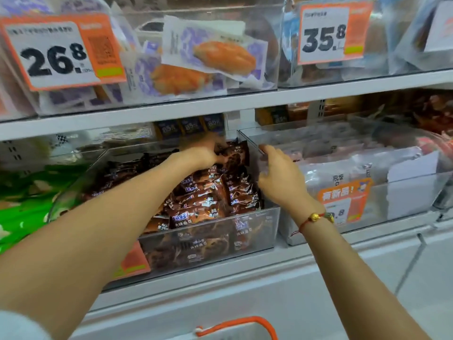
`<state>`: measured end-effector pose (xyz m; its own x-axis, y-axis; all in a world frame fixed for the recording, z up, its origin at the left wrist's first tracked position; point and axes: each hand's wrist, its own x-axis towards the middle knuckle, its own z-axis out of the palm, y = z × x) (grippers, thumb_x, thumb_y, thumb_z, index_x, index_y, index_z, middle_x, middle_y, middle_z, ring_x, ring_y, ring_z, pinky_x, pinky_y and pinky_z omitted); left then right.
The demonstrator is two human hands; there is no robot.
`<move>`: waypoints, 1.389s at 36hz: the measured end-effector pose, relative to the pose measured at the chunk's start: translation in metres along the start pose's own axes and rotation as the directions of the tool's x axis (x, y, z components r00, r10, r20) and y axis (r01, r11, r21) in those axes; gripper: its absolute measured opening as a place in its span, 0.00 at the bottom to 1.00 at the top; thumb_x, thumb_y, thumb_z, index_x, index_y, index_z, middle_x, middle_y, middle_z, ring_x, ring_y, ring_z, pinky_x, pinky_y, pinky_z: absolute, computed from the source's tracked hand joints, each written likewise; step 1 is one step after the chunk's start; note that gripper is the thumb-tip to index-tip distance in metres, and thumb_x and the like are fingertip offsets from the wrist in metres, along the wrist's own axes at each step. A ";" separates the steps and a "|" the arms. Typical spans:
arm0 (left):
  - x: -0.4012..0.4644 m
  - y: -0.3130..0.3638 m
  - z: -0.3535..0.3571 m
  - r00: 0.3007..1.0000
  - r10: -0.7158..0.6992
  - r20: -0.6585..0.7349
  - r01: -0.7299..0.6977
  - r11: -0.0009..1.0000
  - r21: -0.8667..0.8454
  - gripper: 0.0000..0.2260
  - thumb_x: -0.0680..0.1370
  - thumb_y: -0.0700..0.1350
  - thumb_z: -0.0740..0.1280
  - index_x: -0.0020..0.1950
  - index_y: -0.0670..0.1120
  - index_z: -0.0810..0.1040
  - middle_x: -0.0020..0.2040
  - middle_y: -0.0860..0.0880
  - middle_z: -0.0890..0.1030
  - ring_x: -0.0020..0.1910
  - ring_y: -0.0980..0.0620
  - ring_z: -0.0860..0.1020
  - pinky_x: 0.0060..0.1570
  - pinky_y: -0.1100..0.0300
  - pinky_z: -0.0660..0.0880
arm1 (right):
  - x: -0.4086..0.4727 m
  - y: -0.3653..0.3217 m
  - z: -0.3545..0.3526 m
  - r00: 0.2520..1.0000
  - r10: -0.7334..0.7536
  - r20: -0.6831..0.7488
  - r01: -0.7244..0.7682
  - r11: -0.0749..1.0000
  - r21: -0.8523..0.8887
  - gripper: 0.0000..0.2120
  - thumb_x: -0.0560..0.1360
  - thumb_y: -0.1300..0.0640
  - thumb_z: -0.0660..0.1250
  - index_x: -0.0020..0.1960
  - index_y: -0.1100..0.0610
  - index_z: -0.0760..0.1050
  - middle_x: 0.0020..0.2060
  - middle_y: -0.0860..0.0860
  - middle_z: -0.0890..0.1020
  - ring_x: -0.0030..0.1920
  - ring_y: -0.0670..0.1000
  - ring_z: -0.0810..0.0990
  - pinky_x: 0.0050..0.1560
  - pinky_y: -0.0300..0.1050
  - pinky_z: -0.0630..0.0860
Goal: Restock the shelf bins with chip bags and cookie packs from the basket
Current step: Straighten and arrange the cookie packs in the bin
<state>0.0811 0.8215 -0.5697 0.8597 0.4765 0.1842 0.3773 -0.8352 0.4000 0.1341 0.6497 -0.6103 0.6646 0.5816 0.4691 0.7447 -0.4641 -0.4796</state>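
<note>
At frame centre my left hand (208, 149) pinches a brown pack (234, 155) over the clear bin (210, 238); my right hand (279, 177), fingers relaxed, touches its wall.

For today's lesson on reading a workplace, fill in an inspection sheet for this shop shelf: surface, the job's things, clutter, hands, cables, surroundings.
Surface: white shelf carrying clear bins.
Job's things: middle bin heaped with brown packs; basket, orange rim only, at the bottom edge, contents unseen.
Clutter: nothing seen.
Hands: left hand grips a brown pack at the back of the bin; right hand at the divider beside the right bin, grip unclear; red bracelet on its wrist.
Cables: nothing seen.
Surroundings: upper shelf bins with bread packs, price tags 26.8 and 35.8; green bags at left.
</note>
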 end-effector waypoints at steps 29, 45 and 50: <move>-0.002 0.006 0.007 1.000 0.010 0.024 -0.015 0.981 0.193 0.20 0.75 0.47 0.71 0.67 0.49 0.75 0.68 0.48 0.74 0.64 0.47 0.73 0.63 0.55 0.70 | 0.000 0.000 -0.004 0.995 0.012 0.095 -0.016 0.999 0.051 0.28 0.73 0.65 0.64 0.72 0.58 0.62 0.62 0.56 0.73 0.60 0.58 0.74 0.59 0.56 0.74; -0.162 0.017 -0.038 0.953 0.086 -0.292 -0.122 0.987 -0.108 0.11 0.74 0.51 0.71 0.55 0.60 0.79 0.51 0.62 0.81 0.51 0.61 0.77 0.49 0.58 0.75 | -0.050 -0.043 -0.042 0.969 -0.238 0.065 0.238 0.971 0.009 0.14 0.74 0.58 0.70 0.59 0.52 0.78 0.56 0.52 0.77 0.60 0.52 0.71 0.55 0.40 0.65; -0.236 -0.016 -0.031 0.943 -0.057 -0.327 -0.008 0.981 -0.193 0.08 0.72 0.47 0.72 0.46 0.61 0.80 0.42 0.63 0.81 0.42 0.64 0.78 0.45 0.59 0.77 | -0.099 -0.061 -0.018 0.940 -0.245 0.238 0.189 0.953 0.235 0.09 0.71 0.63 0.71 0.47 0.51 0.81 0.38 0.46 0.81 0.39 0.45 0.78 0.41 0.36 0.73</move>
<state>-0.1387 0.7306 -0.5921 0.6770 0.5868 0.4442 0.2970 -0.7701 0.5646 0.0241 0.6083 -0.6137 0.4273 0.8196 0.3817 0.8213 -0.1753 -0.5429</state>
